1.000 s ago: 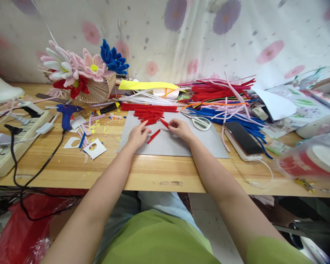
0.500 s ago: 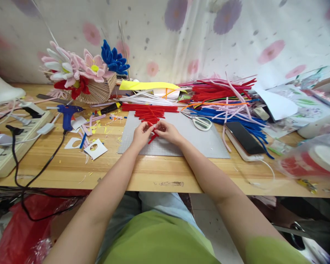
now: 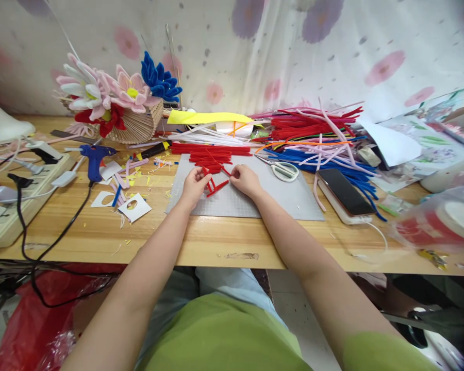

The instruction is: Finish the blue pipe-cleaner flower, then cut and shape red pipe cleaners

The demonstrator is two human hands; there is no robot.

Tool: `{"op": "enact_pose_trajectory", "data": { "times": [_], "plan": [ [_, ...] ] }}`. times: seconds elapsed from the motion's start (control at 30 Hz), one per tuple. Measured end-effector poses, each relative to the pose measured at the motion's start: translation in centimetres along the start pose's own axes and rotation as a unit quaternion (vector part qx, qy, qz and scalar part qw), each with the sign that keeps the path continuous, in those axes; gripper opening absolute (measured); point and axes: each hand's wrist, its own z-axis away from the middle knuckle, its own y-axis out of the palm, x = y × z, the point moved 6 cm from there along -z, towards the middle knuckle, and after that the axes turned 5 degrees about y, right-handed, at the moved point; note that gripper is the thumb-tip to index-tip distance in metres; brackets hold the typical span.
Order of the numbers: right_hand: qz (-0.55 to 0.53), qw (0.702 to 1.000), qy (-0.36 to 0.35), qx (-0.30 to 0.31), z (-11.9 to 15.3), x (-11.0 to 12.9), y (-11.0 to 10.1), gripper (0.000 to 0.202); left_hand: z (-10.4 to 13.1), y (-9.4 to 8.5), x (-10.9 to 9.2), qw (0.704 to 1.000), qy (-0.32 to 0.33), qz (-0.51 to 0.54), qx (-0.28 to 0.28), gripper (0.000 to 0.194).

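Observation:
My left hand (image 3: pixel 195 185) is closed in a pinch on short red pipe cleaners over the left part of a grey cutting mat (image 3: pixel 282 198). Just right of it, my right hand (image 3: pixel 246 180) grips the end of a thin red pipe cleaner (image 3: pixel 225 170) that slants up toward the pile. One short red piece (image 3: pixel 218 189) lies at an angle between the hands. Beyond them, red pipe cleaners of differing lengths (image 3: pixel 211 150) are laid in rows at the mat's far edge. Scissors (image 3: pixel 285 171) with pale handles rest right of my right hand.
A blue glue gun (image 3: pixel 95 162) and a power strip (image 3: pixel 31 196) with cables stand left, near paper scraps. Fuzzy flowers (image 3: pixel 129 90) are behind them. Coloured pipe cleaners (image 3: pixel 313 126) heap at the back right. A phone (image 3: pixel 346 191) and a bagged cup (image 3: pixel 444 224) lie right.
My hands were together over the red pipe cleaners and are now apart. The left moved slightly left with red pieces; the right moved right and holds a pipe cleaner's end.

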Motion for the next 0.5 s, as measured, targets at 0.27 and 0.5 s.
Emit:
{"op": "enact_pose_trajectory", "data": {
  "times": [0.27, 0.5],
  "plan": [
    [-0.185, 0.982, 0.041, -0.025, -0.2, -1.9, -0.8, 0.005, -0.1, -0.6, -0.3, 0.999, 0.005, -0.034, -0.025, 0.018],
    [-0.508, 0.849, 0.144, -0.017, -0.6, -3.7, -1.0, 0.023, -1.1, -2.0, 0.1, 0.986, 0.087, -0.131, -0.052, 0.006]
  ]
}}
